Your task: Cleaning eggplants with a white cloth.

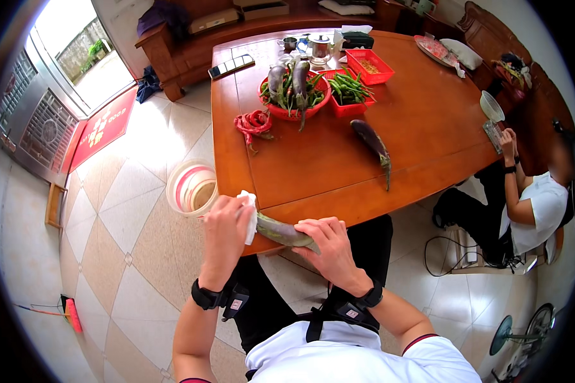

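My right hand grips a long purple-green eggplant held across the near edge of the wooden table. My left hand presses a white cloth against the eggplant's left end. Another eggplant lies alone on the table. A red bowl farther back holds more eggplants and greens.
Red chillies lie left of the bowl. Red baskets hold green beans and other bits. A white bucket stands on the tiled floor by the table's left corner. Another person sits at the right.
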Demonstrator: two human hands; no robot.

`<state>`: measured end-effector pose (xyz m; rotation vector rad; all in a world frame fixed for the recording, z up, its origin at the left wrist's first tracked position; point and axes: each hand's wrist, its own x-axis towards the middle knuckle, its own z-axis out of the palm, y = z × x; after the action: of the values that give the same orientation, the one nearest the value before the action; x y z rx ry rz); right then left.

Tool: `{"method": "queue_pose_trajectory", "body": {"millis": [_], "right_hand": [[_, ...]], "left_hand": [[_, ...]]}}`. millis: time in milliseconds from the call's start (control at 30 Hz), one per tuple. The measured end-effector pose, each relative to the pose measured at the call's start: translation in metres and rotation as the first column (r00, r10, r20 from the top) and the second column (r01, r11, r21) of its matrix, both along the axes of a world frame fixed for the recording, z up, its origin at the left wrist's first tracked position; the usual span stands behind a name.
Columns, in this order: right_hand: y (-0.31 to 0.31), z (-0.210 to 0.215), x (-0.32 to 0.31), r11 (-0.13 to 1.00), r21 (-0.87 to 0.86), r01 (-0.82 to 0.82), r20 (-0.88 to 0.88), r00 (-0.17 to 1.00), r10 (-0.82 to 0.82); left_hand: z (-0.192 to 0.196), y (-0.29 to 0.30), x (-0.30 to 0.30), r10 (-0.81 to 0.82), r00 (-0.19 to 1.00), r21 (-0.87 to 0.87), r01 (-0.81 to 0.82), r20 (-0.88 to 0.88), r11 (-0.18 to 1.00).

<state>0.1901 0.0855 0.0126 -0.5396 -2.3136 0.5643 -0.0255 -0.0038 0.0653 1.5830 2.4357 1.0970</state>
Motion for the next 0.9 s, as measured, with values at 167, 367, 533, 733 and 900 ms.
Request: {"method": "queue_pose_trajectory", "body": {"millis": [167,367,533,733,900], "right_hand": [[-0.002,0.005,0.000,1.000,0.024,-0.017,-0.004,1.000,0.017],[-0.003,-0.004,0.004,1.000,0.021,-0.001,0.001,1.000,0.001],[-0.003,0.000,0.004,1.000,0.024,-0.007,0.011,1.000,0.007],[-0.004,0.002,0.002,1.000,0.025,-0.003,0.008,1.000,0.003],[-0.004,-0.001,0.004,1.000,0.017,0.000,0.025,1.000,-0.001]], "left_hand": [[-0.011,-0.004,0.020,-0.104,0.994,0.017,0.103,0.027,0.994],[-0.006,-0.017,0.053,-0.271,0.944,0.088,0.258,0.191,0.962],[-0.011,-0.008,0.023,-0.030,0.992,0.099,0.043,-0.126,0.994],[-0.018,-0.015,0.032,-0.100,0.993,0.085,0.105,-0.059,0.991],[-0.014,-0.014,0.053,-0.253,0.967,0.121,0.252,-0.007,0.960]]}}
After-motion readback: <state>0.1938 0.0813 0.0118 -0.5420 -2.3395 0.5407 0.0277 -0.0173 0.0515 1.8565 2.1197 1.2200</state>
